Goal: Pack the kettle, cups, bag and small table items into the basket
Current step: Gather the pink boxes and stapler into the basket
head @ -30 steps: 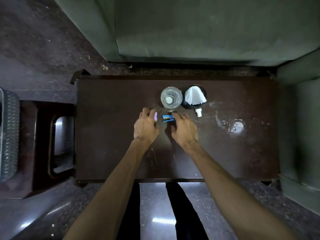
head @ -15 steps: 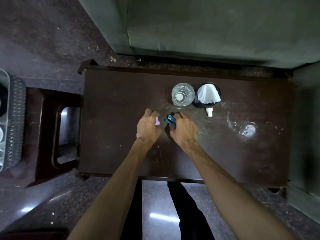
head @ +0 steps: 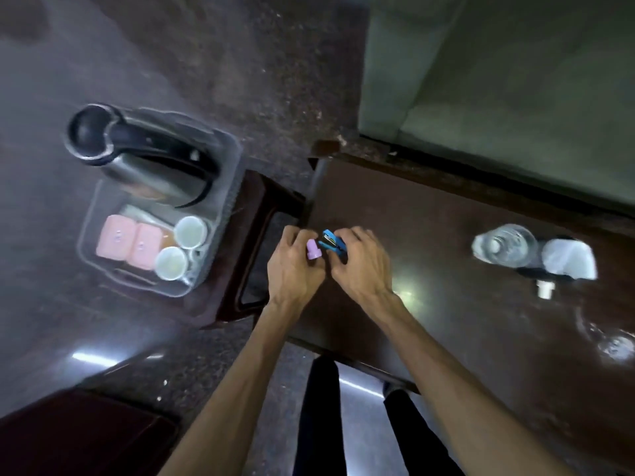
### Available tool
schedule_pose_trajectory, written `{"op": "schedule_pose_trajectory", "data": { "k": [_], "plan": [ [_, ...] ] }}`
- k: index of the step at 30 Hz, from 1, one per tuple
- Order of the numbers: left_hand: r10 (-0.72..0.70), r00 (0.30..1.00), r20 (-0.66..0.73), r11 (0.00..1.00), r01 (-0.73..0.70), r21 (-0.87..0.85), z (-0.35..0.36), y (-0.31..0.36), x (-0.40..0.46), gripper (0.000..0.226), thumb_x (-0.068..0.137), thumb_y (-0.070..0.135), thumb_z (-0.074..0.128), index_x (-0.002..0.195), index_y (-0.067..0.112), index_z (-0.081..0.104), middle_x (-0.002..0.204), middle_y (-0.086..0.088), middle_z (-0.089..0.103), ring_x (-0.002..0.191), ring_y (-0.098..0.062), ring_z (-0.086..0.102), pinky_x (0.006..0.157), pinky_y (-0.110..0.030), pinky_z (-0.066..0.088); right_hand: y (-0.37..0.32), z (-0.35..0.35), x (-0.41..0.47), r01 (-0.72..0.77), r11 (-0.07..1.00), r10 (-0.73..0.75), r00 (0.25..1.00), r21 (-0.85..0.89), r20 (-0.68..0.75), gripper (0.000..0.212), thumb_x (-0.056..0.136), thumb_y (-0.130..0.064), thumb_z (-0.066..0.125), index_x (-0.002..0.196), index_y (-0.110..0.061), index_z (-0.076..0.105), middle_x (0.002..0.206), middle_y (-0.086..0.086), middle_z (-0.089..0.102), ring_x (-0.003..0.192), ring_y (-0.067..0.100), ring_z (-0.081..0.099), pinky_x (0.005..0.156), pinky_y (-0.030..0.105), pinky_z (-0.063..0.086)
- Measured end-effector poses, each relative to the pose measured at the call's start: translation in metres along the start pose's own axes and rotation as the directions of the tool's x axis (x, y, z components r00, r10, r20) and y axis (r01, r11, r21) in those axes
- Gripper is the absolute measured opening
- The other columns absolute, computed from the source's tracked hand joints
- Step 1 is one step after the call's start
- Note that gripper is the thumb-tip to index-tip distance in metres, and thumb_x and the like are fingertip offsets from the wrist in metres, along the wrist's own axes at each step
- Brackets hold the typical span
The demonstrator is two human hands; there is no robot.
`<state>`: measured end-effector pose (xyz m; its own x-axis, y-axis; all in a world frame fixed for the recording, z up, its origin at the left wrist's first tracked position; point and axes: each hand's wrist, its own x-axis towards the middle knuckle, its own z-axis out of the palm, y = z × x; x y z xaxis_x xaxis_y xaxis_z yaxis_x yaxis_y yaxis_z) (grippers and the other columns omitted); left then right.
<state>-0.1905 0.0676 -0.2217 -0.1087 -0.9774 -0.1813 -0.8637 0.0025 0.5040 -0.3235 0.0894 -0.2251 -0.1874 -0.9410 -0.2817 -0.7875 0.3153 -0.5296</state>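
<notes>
Pink cap (head: 314,254) in left hand (head: 292,269); no writing legible.

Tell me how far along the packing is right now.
Mostly done. The kettle, two cups and pink pouches already sit in the basket. In hand: the left hand holds a small purple item, the right hand a blue stapler. Left on the table: a clear glass, a dark holder with white tissue and a small white piece.
</notes>
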Motion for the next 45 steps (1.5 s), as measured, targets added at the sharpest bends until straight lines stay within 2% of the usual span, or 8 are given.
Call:
{"op": "schedule_pose_trajectory", "data": {
  "k": [8, 13, 17, 20, 30, 34, 40, 45],
  "plan": [
    [-0.058, 0.960, -0.275, 0.998, 0.053, -0.026, -0.118, -0.110, 0.033, 0.018, 0.095, 0.025, 0.062, 0.102, 0.014, 0.073, 0.105, -0.004, 0.065, 0.086, -0.026, 0.063, 0.067, -0.038, 0.049, -0.158, 0.041, 0.033, 0.260, 0.964, -0.260, 0.966, 0.058, 0.001, 0.039, 0.088, -0.039, 0.063, 0.115, -0.013, 0.072, 0.103, 0.005, 0.069, 0.097, 0.023, 0.062, 0.080, 0.040, 0.055],
    [-0.075, 0.961, -0.267, 0.996, 0.087, 0.033, -0.166, -0.177, 0.061, 0.029, 0.079, 0.021, 0.070, 0.106, 0.012, 0.073, 0.108, -0.006, 0.068, 0.087, -0.028, 0.067, 0.065, -0.039, 0.053, -0.239, 0.080, 0.061, 0.344, 0.939, -0.344, 0.939, 0.021, 0.012, 0.030, 0.087, -0.028, 0.072, 0.111, -0.011, 0.073, 0.103, 0.008, 0.071, 0.101, 0.030, 0.065, 0.091, 0.042, 0.052],
    [-0.157, 0.966, -0.205, 0.983, 0.172, 0.059, -0.181, -0.213, 0.093, 0.038, 0.076, 0.019, 0.072, 0.113, 0.013, 0.075, 0.114, -0.009, 0.072, 0.102, -0.036, 0.069, 0.084, -0.044, 0.054, -0.272, 0.110, 0.082, 0.300, 0.952, -0.299, 0.954, -0.060, 0.026, 0.025, 0.087, -0.028, 0.073, 0.105, -0.010, 0.074, 0.105, 0.013, 0.073, 0.105, 0.033, 0.067, 0.094, 0.044, 0.047],
    [-0.197, 0.969, -0.151, 0.975, 0.209, 0.071, -0.176, -0.226, 0.104, 0.041, 0.074, 0.018, 0.071, 0.114, 0.013, 0.075, 0.116, -0.011, 0.073, 0.109, -0.038, 0.066, 0.098, -0.047, 0.048, -0.274, 0.127, 0.082, 0.267, 0.956, -0.268, 0.963, -0.122, 0.007, 0.027, 0.088, -0.029, 0.070, 0.108, -0.011, 0.075, 0.109, 0.013, 0.073, 0.110, 0.033, 0.065, 0.100, 0.044, 0.043],
    [-0.203, 0.958, -0.201, 0.967, 0.229, 0.115, -0.154, -0.229, 0.099, 0.039, 0.087, 0.031, 0.071, 0.120, 0.011, 0.070, 0.123, -0.011, 0.069, 0.120, -0.034, 0.061, 0.108, -0.043, 0.035, -0.262, 0.151, 0.087, 0.234, 0.958, -0.230, 0.972, -0.165, 0.047, 0.024, 0.093, -0.030, 0.068, 0.111, -0.015, 0.074, 0.113, 0.006, 0.075, 0.114, 0.027, 0.060, 0.105, 0.041, 0.037],
    [-0.173, 0.947, -0.271, 0.971, 0.209, 0.112, -0.145, -0.212, 0.086, 0.032, 0.080, 0.025, 0.073, 0.109, 0.010, 0.073, 0.119, -0.008, 0.069, 0.114, -0.032, 0.061, 0.105, -0.045, 0.039, -0.245, 0.134, 0.082, 0.242, 0.964, -0.241, 0.970, -0.106, 0.022, 0.029, 0.091, -0.030, 0.070, 0.114, -0.014, 0.075, 0.114, 0.005, 0.075, 0.117, 0.027, 0.061, 0.108, 0.042, 0.038],
    [-0.109, 0.949, -0.296, 0.991, 0.128, 0.047, -0.113, -0.151, 0.059, 0.020, 0.081, 0.026, 0.074, 0.093, 0.011, 0.072, 0.105, -0.008, 0.069, 0.101, -0.032, 0.062, 0.092, -0.043, 0.042, -0.189, 0.086, 0.062, 0.219, 0.976, -0.220, 0.970, -0.013, -0.106, 0.028, 0.091, -0.028, 0.069, 0.113, -0.013, 0.075, 0.110, 0.002, 0.074, 0.109, 0.024, 0.062, 0.098, 0.040, 0.044],
    [-0.032, 0.973, -0.230, 0.999, 0.031, -0.008, -0.076, -0.084, 0.039, 0.023, 0.077, 0.012, 0.078, 0.100, 0.008, 0.075, 0.102, -0.011, 0.071, 0.098, -0.035, 0.065, 0.090, -0.046, 0.047, -0.118, 0.048, 0.037, 0.162, 0.986, -0.157, 0.979, 0.028, -0.126, 0.029, 0.095, -0.025, 0.066, 0.120, -0.013, 0.075, 0.116, 0.001, 0.075, 0.110, 0.022, 0.063, 0.094, 0.040, 0.049]
  ]
}}
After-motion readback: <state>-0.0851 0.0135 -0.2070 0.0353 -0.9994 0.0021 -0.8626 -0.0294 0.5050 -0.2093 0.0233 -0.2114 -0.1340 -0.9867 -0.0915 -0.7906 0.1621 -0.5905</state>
